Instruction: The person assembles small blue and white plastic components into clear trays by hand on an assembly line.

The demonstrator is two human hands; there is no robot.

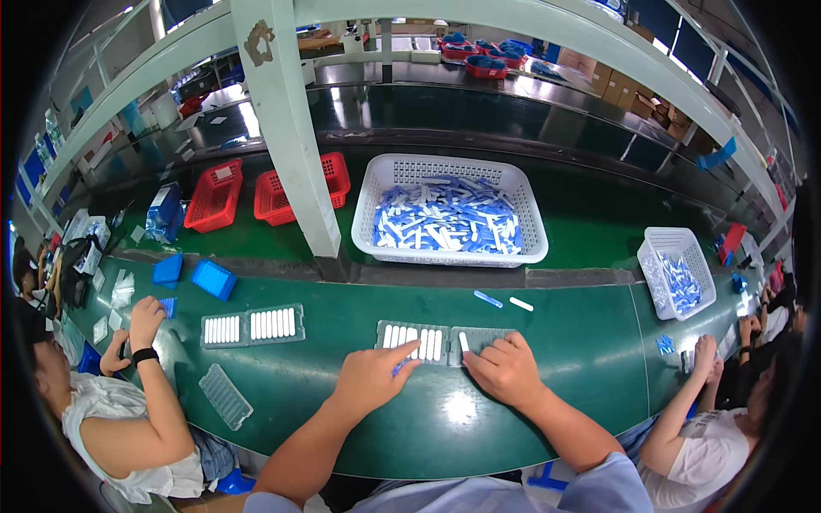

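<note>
In front of me lies an unfolded clear plastic tray (pixel 486 335) with two ribbed halves. Its left half holds several white strips (pixel 400 335) standing side by side. My left hand (pixel 373 376) reaches over that half, index finger stretched across the strips. A small blue piece (pixel 399 367) shows between its thumb and curled fingers. At the right half, my right hand (pixel 506 369) has its fingertips closed at the lower end of a single white strip (pixel 464 341). Beyond the tray lie a loose blue strip (pixel 488 298) and a loose white strip (pixel 521 304).
A large white basket (pixel 449 256) of blue and white strips stands behind the tray. Left are a filled tray (pixel 249 327), another clear tray (pixel 226 397) and red baskets (pixel 214 195). A smaller white basket (pixel 670 232) stands right. Co-workers sit on both sides; a white post (pixel 286 120) rises ahead.
</note>
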